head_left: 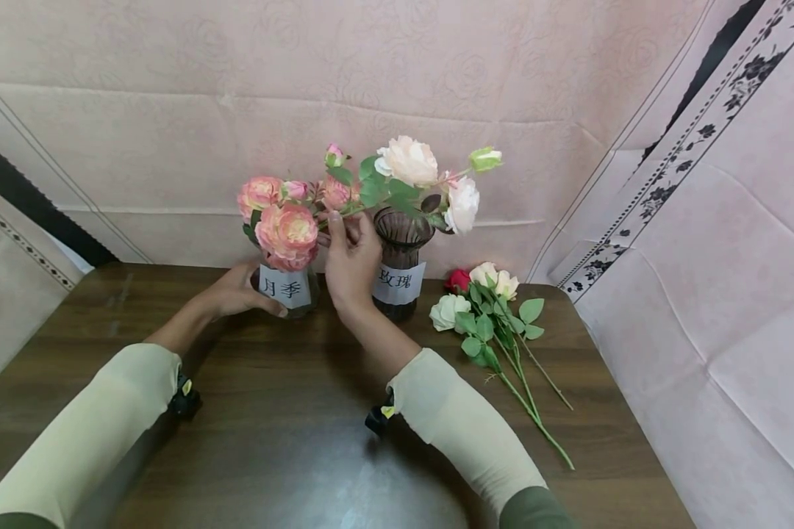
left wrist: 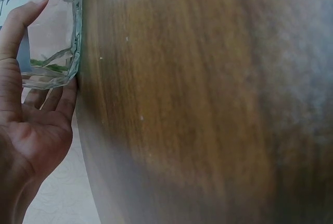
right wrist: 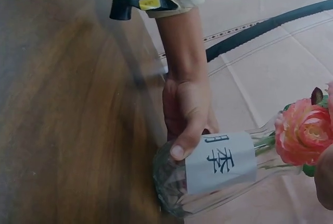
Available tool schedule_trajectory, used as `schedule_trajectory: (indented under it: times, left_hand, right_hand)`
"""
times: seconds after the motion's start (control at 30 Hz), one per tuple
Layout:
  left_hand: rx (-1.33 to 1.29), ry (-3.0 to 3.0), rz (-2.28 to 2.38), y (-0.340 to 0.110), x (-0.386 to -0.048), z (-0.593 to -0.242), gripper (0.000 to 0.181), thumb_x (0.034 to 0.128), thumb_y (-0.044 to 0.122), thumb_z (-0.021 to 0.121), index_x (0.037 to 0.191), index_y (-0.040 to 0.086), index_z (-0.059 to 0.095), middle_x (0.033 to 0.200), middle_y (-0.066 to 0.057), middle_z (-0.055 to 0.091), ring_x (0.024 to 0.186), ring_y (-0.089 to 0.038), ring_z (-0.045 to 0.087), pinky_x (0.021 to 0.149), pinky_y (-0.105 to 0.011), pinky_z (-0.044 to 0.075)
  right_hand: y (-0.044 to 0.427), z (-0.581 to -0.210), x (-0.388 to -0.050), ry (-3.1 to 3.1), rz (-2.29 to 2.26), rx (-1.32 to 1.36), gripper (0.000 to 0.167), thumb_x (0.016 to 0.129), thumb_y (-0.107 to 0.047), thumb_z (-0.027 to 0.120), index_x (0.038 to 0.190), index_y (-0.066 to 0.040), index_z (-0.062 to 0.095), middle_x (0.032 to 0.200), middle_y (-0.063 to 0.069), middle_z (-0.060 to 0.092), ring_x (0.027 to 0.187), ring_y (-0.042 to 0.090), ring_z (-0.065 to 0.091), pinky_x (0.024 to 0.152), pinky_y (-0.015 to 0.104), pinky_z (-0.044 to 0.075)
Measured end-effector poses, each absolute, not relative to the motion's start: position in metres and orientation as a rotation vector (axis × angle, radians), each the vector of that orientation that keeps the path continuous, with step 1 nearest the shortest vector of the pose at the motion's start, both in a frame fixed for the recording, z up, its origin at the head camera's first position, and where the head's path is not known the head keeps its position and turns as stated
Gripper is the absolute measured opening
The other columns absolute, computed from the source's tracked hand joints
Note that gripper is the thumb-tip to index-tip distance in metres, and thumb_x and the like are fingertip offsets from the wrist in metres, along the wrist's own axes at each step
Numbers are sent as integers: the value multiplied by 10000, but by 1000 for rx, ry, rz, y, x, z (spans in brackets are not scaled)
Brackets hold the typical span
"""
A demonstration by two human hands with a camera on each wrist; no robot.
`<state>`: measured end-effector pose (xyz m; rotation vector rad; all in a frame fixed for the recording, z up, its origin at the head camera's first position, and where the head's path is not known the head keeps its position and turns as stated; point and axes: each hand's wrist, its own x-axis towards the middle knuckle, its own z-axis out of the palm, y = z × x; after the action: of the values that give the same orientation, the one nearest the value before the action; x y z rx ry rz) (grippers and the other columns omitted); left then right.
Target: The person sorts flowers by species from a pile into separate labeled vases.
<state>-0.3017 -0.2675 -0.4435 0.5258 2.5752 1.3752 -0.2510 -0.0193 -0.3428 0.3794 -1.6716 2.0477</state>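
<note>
A makeshift, sheet-walled space

Pale pink sheets (head_left: 304,59) are hanging behind and on both sides of a wooden table (head_left: 291,448), closing it in. Faint roses (head_left: 205,44) are patterning the back, a black floral border (head_left: 681,169) is edging the right side, and dark strips (head_left: 33,206) are showing at the corners. Whether a home or studio is surrounding it is remaining unclear.

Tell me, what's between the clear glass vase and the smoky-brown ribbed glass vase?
In the head view, the person's right hand shows between the clear vase and the brown vase, above the brown wood-grain tabletop.
</note>
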Motion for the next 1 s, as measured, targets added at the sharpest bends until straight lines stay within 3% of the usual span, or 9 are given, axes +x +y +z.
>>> schedule_trajectory:
  times: [0.1, 0.27, 0.43, 0.57, 0.7, 0.8, 1.0]
  left_hand:
    - [529, 2565, 1386, -267, -303, -446, 818, 835, 131, 1006, 1534, 85, 584, 1438, -169, 742, 1294, -311, 709, 1079, -392, 539]
    - [536, 2557, 1397, -267, -304, -447, 814, 830, 137, 1008, 1526, 99, 588, 1412, -157, 749, 1252, -274, 712, 1061, -389, 552]
    - [524, 2561, 1401, -268, -305, -447, 818, 829, 132, 1006, 1529, 106, 584, 1415, -159, 746, 1253, -276, 711, 1069, -394, 546]
    - [539, 2551, 1408, -268, -305, -447, 849, 833, 124, 1004, 1560, 108, 564, 1444, -164, 732, 1285, -298, 703, 1090, -412, 541]
    - [530, 2555, 1413, -270, -304, -446, 853, 827, 118, 1005, 1557, 118, 564, 1442, -157, 733, 1279, -291, 702, 1087, -409, 540]
    - [527, 2556, 1406, -270, -303, -447, 834, 831, 127, 1007, 1544, 113, 574, 1433, -155, 739, 1267, -275, 704, 1079, -401, 544]
    - [519, 2551, 1409, -269, -302, -446, 833, 840, 140, 1006, 1549, 109, 570, 1449, -159, 733, 1300, -299, 696, 1098, -412, 532]
  right_hand:
    - [-18, -341, -253, -1658, 2009, 368, 218, 1162, -161, 650, 1293, 1, 715, 1195, 203, 838, 1031, 167, 800, 920, 375, 691]
    - [-16, -339, -257, -1574, 2007, 397, 223, 1164, -130, 632, 1272, 59, 680, 1199, 279, 800, 1153, 382, 796, 1007, 395, 679]
    - [-18, -342, -261, -1692, 1987, 409, 216, 1156, -150, 650, 1270, 23, 714, 1219, 223, 831, 1150, 295, 810, 993, 348, 677]
    - [-21, -341, -266, -1794, 1902, 375, 205, 1140, -181, 693, 1208, 4, 749, 1164, 178, 862, 1060, 216, 820, 897, 237, 637]
    - [-25, -341, -269, -1949, 1853, 372, 195, 1139, -174, 697, 1227, -9, 752, 1149, 193, 856, 987, 246, 792, 781, 189, 550]
    - [-27, -344, -269, -2093, 1839, 362, 236, 1150, -171, 671, 1319, -32, 758, 1213, 194, 832, 1028, 268, 772, 787, 212, 544]
    - [-25, -351, -268, -2275, 1821, 317, 351, 1181, -308, 596, 1427, -125, 768, 1251, 126, 799, 1089, 210, 714, 846, 303, 543]
